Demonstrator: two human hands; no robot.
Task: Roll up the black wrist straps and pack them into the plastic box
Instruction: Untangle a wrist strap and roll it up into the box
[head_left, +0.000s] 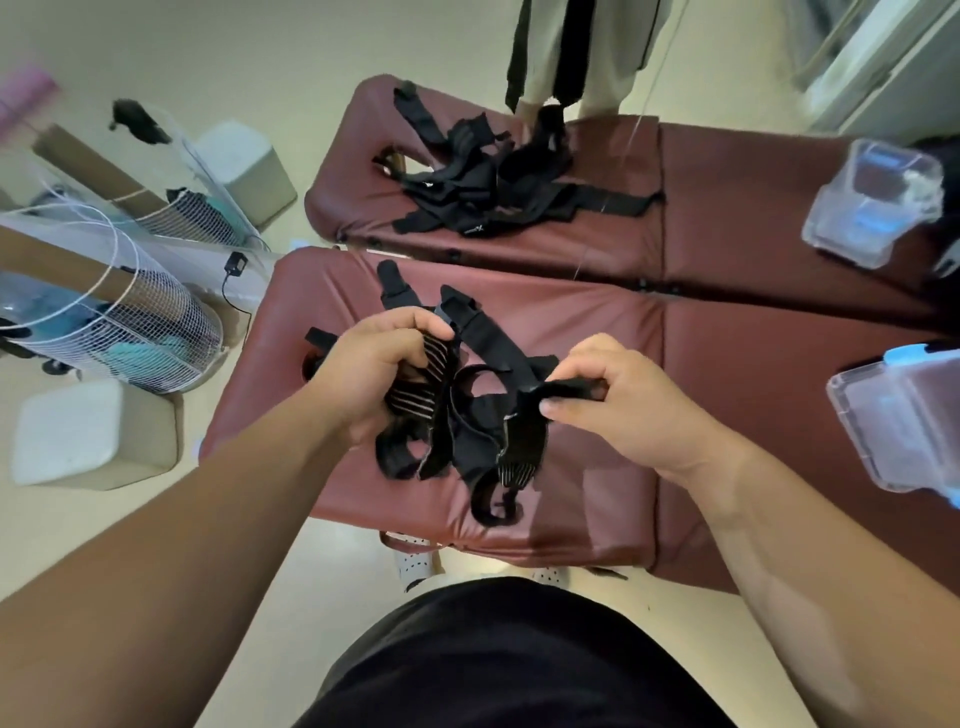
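Centre frame, above the table (597, 322), the left hand (374, 374) grips a striped end of the tangled wrist straps (467, 431); the right hand (623, 410) pinches another end between its fingers (587, 364); the plastic box (893, 415) waits at right edge; likely hazard: interlocked loops snagging, dragging the bundle off.

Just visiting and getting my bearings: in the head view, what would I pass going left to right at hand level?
White wire basket → left hand → black wrist straps → right hand → clear plastic box.
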